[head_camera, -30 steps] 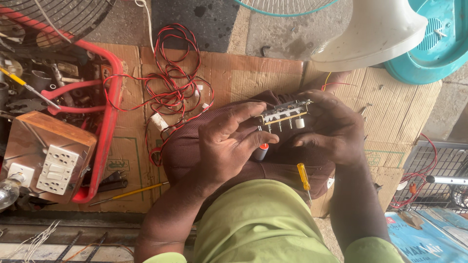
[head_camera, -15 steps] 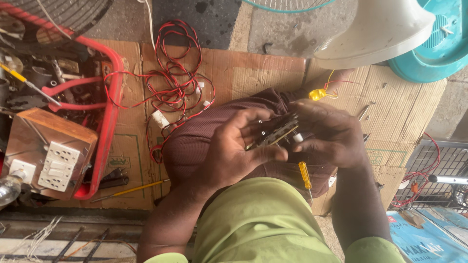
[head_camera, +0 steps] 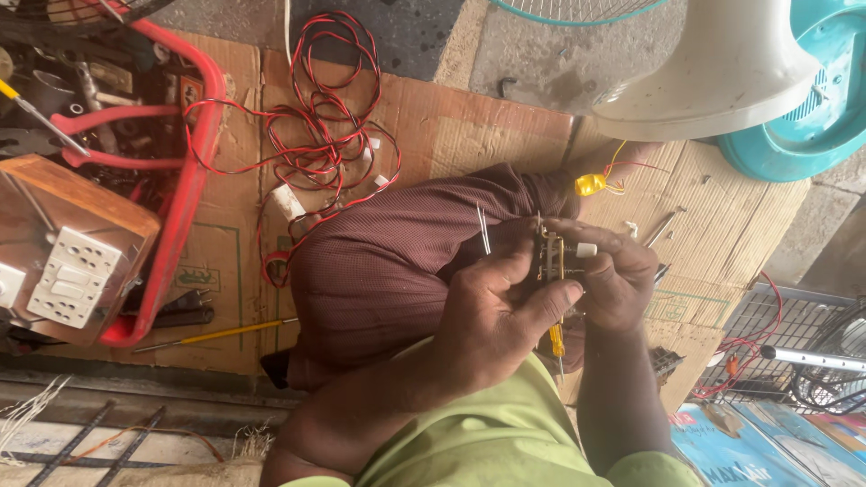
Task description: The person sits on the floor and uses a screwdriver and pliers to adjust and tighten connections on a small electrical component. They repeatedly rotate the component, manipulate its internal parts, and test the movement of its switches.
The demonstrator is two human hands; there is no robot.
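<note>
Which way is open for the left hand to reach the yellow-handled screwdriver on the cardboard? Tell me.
Probably none right now: the left hand grips the small switch part, and the screwdriver lies beyond the bent knee.

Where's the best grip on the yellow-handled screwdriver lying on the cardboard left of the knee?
Probably the yellow handle of the screwdriver, taken from above. It lies flat on the cardboard with the handle free on both sides, while the thin metal shaft at its left end lies near the red basket.

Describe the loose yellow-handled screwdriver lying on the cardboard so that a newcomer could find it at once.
Start at the red basket of tools on the left. Just below its lower edge, on the cardboard, lies the yellow-handled screwdriver, pointing towards the maroon-clad knee. Unlike the black pliers beside it, it is long, thin and bright yellow.
</note>
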